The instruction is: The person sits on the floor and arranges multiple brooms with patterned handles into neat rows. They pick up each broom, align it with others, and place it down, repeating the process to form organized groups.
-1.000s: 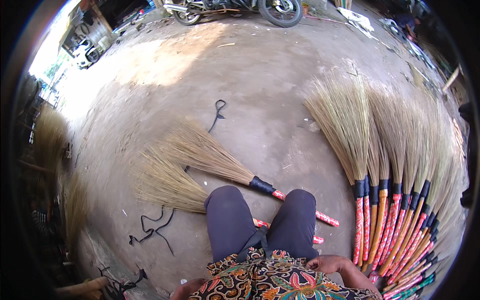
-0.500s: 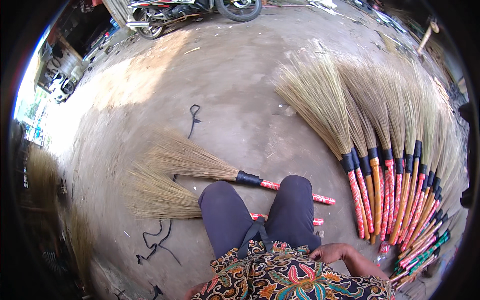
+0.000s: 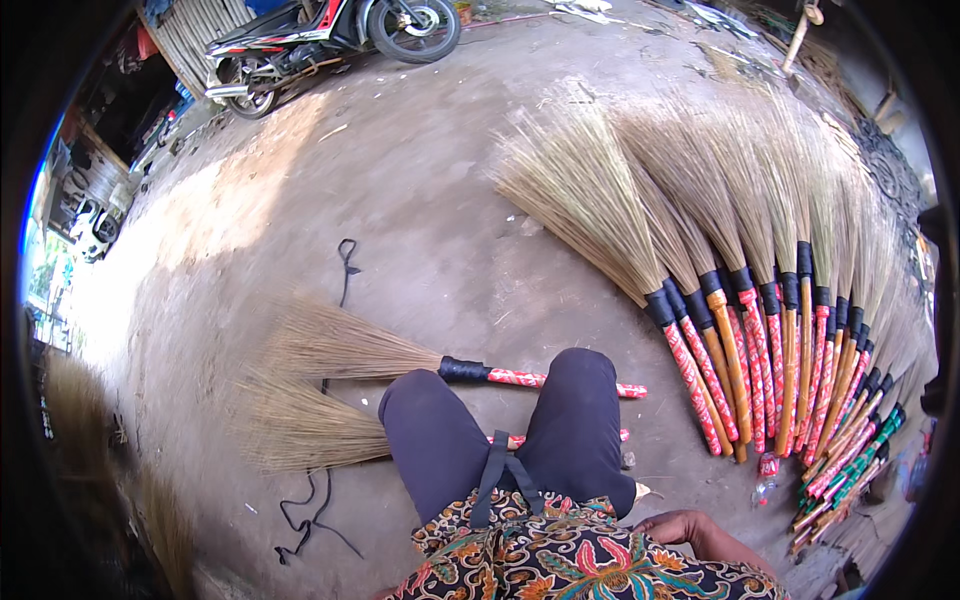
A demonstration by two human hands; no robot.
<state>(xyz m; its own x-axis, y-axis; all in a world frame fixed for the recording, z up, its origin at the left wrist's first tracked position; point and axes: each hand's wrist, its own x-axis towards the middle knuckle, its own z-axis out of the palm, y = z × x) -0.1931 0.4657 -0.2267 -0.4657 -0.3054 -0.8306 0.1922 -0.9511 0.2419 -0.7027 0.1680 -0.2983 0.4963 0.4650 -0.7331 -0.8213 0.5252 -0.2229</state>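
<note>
My right hand (image 3: 668, 527) rests by my right hip, against the patterned shirt (image 3: 560, 550). Its fingers are partly hidden, so their grip is unclear. My left hand is outside the picture. One grass broom (image 3: 465, 370) lies on the ground across my knees' far side, its red-and-white handle passing behind my right knee. Closer to me, a second broom (image 3: 320, 425) lies roughly parallel, its middle covered by my legs. Both brush ends fan out to the left. A dark strap (image 3: 495, 470) hangs between my thighs.
Many finished-looking brooms (image 3: 745, 290) fan out at the right. Beside them lie a clear bottle (image 3: 765, 490) and a bundle of coloured sticks (image 3: 850, 465). Black cord (image 3: 318, 520) trails under the brooms at left. A motorbike (image 3: 335, 45) is parked at the far side.
The view has turned, so the ground, brooms and motorbike sit further left in the picture. A pale scrap now shows beside my right thigh. My right hand stays by the hip.
</note>
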